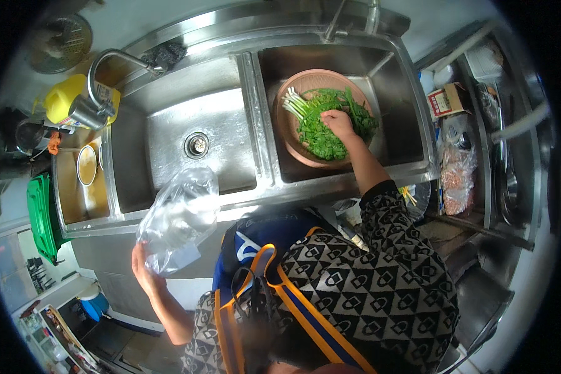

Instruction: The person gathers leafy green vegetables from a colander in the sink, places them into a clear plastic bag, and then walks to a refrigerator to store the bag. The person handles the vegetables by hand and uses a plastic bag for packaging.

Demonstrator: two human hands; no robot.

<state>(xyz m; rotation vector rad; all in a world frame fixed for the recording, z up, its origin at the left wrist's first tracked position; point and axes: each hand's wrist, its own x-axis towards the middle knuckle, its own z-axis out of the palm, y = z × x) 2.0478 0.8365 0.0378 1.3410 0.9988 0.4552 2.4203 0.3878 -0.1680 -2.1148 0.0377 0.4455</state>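
Observation:
A clear plastic bag (pixel 184 209) hangs over the front edge of the sink, beside the middle basin. My left hand (pixel 146 268) is closed on its lower end. In the right basin sits a round pinkish-orange colander (pixel 287 134) full of leafy green herbs (pixel 321 140) and spring onions (pixel 295 103) with white ends at the left. My right hand (pixel 339 123) rests among the greens, its fingers curled in on the leaves. The leaves partly hide those fingertips.
The middle basin (pixel 187 143) has a drain (pixel 197 144). A curved faucet (pixel 96 75) and a yellow jug (pixel 65 100) stand at the left, near a white-rimmed bowl (pixel 86 166) in the small basin. Shelves at right hold a box (pixel 447 101) and bagged goods (pixel 457 181).

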